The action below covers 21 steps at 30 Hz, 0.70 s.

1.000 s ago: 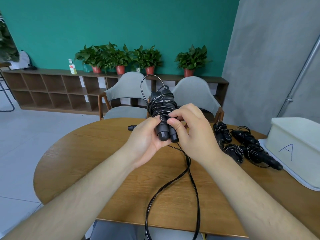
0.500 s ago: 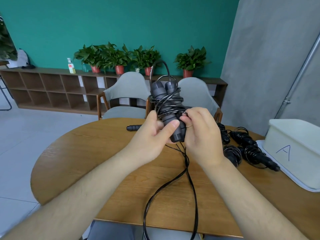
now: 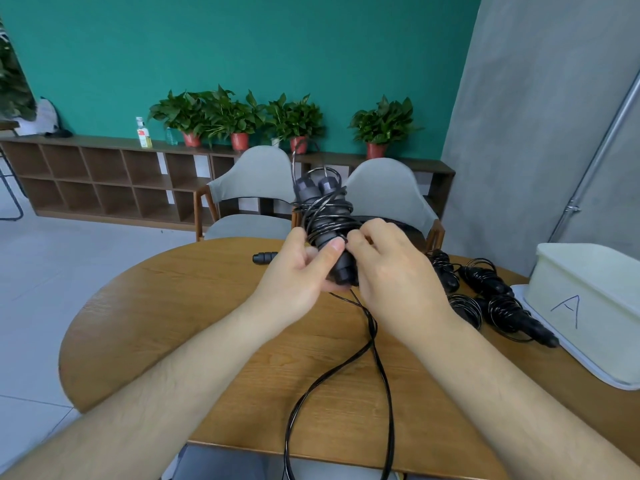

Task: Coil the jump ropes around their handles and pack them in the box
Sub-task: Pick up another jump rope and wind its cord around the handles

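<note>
Well, left grip (image 3: 298, 275) and right grip (image 3: 391, 271) both clutch the half-wound jump rope (image 3: 325, 216); coiled ropes (image 3: 502, 306) lie beside the white box (image 3: 588, 292), a loose handle (image 3: 265, 258) well apart from it.

I'm looking into what is reading as an office meeting room or lounge. A teal wall (image 3: 242, 46) is running across the back, and a long low shelf (image 3: 104, 181) of open cubbies is standing along it. Plants (image 3: 239, 112) in red pots and a bottle (image 3: 143, 133) are sitting on its top. Two matching grey chairs (image 3: 256, 181) are facing a round wooden table (image 3: 173, 306). Pale floor (image 3: 52, 254) tiles are spreading out to the left. On the right, a bare grey wall is carrying an exposed metal pipe (image 3: 602, 150). A white box (image 3: 588, 278) with a hand-drawn "A" is sitting on the table's right side.
</note>
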Each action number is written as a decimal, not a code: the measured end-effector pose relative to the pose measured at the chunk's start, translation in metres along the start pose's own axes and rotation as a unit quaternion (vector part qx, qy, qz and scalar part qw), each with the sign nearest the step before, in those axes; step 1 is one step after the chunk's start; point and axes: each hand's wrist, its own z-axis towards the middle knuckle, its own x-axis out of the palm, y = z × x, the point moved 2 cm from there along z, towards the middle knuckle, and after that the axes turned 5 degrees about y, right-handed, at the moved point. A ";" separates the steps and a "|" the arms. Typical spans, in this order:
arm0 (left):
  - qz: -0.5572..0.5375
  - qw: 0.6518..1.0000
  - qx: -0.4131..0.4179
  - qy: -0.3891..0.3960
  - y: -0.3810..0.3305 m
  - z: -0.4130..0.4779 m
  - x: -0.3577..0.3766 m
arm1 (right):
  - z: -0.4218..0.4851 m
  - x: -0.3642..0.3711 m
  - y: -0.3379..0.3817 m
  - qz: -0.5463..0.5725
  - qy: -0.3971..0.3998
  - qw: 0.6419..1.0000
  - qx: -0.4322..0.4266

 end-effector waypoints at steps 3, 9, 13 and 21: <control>0.026 0.999 -0.003 0.027 0.003 0.000 -0.007 | -0.003 -0.002 -0.003 0.119 0.016 0.993 0.007; 0.059 0.996 0.005 0.063 0.006 -0.002 -0.012 | 0.002 -0.008 -0.011 0.412 0.021 0.886 0.211; 0.065 0.995 0.007 0.072 0.009 -0.002 -0.012 | 0.000 -0.001 -0.007 0.424 0.011 0.869 0.254; 0.037 0.997 0.004 0.074 0.032 -0.010 -0.006 | -0.013 0.012 -0.001 0.392 -0.030 0.866 0.307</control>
